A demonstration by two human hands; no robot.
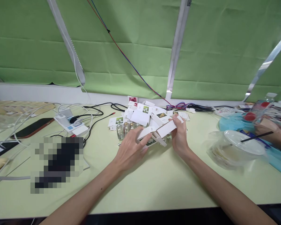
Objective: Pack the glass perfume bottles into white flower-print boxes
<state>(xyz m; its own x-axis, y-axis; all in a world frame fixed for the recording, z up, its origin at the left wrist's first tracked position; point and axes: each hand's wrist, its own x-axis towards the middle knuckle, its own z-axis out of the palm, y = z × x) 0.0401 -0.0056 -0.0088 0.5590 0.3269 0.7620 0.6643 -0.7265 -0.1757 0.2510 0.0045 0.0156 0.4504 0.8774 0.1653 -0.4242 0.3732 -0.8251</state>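
My left hand (130, 149) is closed on a small white carton (145, 132) with a flower picture on its side. My right hand (179, 137) grips a second white carton (166, 128), tilted, with its lower left end against the first one and flaps showing there. Just behind my left hand stand several small glass bottles (125, 128) in a row, partly hidden by the fingers. A heap of white cartons (140, 118) with flower pictures lies right beyond both hands. Whether the two held cartons contain anything cannot be seen.
On the left, a power strip (71, 123) with tangled cables and a phone (34, 127) lie on the table. A bagged bowl (235, 150) with a black straw stands at right, near blue plastic (234, 122) and a clear bottle (268, 100). Coiled wires (201, 107) run along the back.
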